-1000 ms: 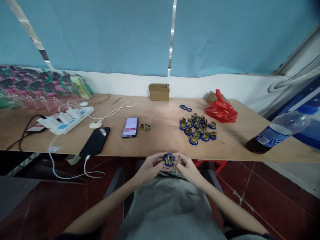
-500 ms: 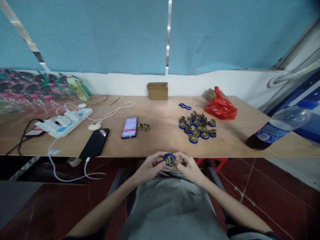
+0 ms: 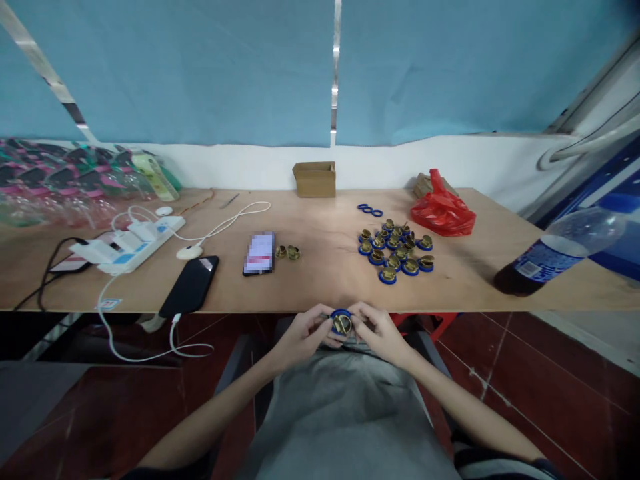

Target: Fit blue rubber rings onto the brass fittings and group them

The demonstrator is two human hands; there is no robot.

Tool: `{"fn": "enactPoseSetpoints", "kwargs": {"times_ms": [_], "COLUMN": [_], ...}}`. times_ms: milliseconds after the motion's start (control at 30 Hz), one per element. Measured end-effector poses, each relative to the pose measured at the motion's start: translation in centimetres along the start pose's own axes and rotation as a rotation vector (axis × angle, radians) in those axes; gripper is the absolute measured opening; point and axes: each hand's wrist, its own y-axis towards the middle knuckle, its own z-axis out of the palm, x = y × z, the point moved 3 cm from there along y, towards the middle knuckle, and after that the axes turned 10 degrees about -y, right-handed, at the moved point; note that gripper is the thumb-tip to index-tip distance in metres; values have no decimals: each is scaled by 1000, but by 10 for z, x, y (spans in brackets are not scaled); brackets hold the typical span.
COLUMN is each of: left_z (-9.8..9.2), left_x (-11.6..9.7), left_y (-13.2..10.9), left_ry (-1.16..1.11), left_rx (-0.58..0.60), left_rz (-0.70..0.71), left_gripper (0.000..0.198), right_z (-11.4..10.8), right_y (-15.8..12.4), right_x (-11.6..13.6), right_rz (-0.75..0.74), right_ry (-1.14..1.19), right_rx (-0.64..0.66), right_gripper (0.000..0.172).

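Observation:
Just in front of the table's near edge, a blue ring with a gold metal piece in it [image 3: 341, 323] is held between both hands. My left hand [image 3: 305, 335] grips its left side with thumb and fingers. My right hand [image 3: 375, 333] pinches its right side. On the table, to the right, lies a cluster of similar blue-and-gold pieces [image 3: 393, 250]. Behind them are a few plain blue rings [image 3: 370, 210]. Two loose gold pieces [image 3: 287, 253] lie beside a lit phone [image 3: 259, 253].
A small cardboard box [image 3: 315, 180] stands at the back. To the right are a red plastic bag [image 3: 443, 212] and a leaning cola bottle [image 3: 550, 257]. A power strip [image 3: 143, 245], black phone [image 3: 190, 287], cables and pink-collared bottles [image 3: 65, 190] occupy the left.
The held ring has shifted very slightly to the right and its gold piece now shows at a different angle. Both hands keep their grip.

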Motion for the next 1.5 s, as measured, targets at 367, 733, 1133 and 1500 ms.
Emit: {"fn": "enactPoseSetpoints", "kwargs": {"times_ms": [367, 733, 1133, 1500], "left_z": [3, 1, -3, -13], "left_x": [-3, -7, -6, -3], "left_y": [1, 1, 1, 0], "left_ry": [-76, -42, 54, 110], "left_rx": [33, 69, -10, -194], "left_rz": [37, 74, 66, 395], "left_gripper": [46, 38, 35, 56], "right_z": [10, 3, 1, 4], "right_y": [3, 2, -4, -6], "right_x": [-6, -2, 11, 13], "right_rz": [120, 43, -253, -247], "right_ry": [243, 119, -313, -265], "right_rx": [-7, -12, -82, -188], "right_gripper": [31, 28, 17, 28]}}
